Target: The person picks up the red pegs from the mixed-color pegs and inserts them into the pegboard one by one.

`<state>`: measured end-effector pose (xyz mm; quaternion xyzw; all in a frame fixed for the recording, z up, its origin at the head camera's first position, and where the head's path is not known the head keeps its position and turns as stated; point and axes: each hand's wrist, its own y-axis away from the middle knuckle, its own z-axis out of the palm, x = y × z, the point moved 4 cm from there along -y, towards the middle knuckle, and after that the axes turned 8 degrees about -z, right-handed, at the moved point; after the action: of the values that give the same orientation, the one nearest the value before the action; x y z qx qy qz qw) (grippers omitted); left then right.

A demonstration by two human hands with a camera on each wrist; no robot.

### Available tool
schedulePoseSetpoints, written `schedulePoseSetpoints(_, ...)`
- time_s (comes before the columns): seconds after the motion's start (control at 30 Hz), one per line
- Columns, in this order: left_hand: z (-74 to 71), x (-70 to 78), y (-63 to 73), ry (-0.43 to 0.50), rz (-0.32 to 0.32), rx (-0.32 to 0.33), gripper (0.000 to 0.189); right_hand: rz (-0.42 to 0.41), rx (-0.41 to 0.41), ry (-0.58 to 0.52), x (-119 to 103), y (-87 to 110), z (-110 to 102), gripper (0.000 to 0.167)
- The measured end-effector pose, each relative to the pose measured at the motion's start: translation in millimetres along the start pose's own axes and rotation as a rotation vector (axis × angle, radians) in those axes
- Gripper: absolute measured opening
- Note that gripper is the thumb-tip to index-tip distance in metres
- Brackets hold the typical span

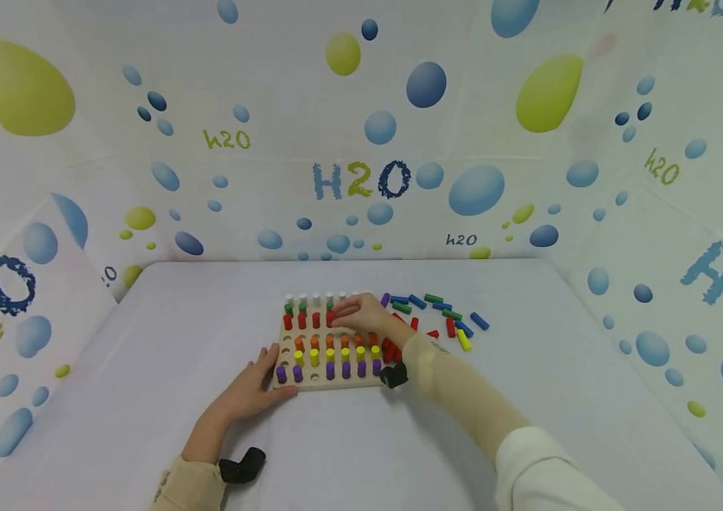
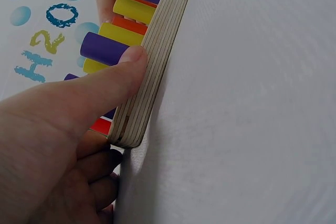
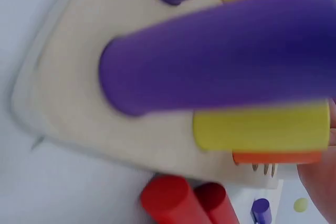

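Note:
A wooden pegboard (image 1: 329, 386) stands on the white table, with rows of white, green, red, orange, yellow and purple pegs. My left hand (image 1: 247, 389) grips its near left corner. In the left wrist view the thumb (image 2: 134, 59) presses on the front edge beside a purple peg (image 2: 102, 48), fingers bent along the side. Over the board, my right hand (image 1: 364, 314) pinches a red peg (image 1: 330, 321) at the end of the red row, its fingertips partly covering it. The right wrist view shows a purple peg (image 3: 220, 56) close up at the board's corner.
Loose blue pegs (image 1: 479, 321), green pegs (image 1: 434, 298), red pegs (image 1: 450, 327) and a yellow peg (image 1: 463, 340) lie scattered right of the board. More red pegs (image 3: 173, 200) lie against its right side. A patterned cloth (image 1: 297, 92) hangs behind the table.

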<state>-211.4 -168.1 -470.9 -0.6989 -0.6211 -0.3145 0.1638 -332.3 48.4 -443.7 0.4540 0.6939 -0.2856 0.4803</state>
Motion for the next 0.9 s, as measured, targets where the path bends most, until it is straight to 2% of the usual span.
schedulePoseSetpoints(0.13,-0.5,-1.8,-1.6,-0.003,0.005,0.0,0.1,-0.031,-0.045,0.003,1,3.6,-7,0.034)
schedulePoseSetpoints(0.3,-1.0,-1.5,-3.1,0.002,0.008,-0.001,0.1,-0.087,-0.083,0.087,-11,12.4,-16,0.037)
schedulePoseSetpoints(0.4,-2.2,-1.0,-3.1,-0.004,0.012,0.0,0.099,-0.115,-0.104,0.102,-18,16.5,-21,0.038)
schedulePoseSetpoints(0.67,-4.1,0.0,-2.2,-0.007,0.014,-0.001,0.099,-0.187,-0.172,0.049,-27,27.0,-30,0.038)
schedulePoseSetpoints(0.9,-2.8,-1.3,-2.7,-0.008,0.017,-0.001,0.1,-0.201,-0.16,0.022,-30,37.3,-37,0.04)
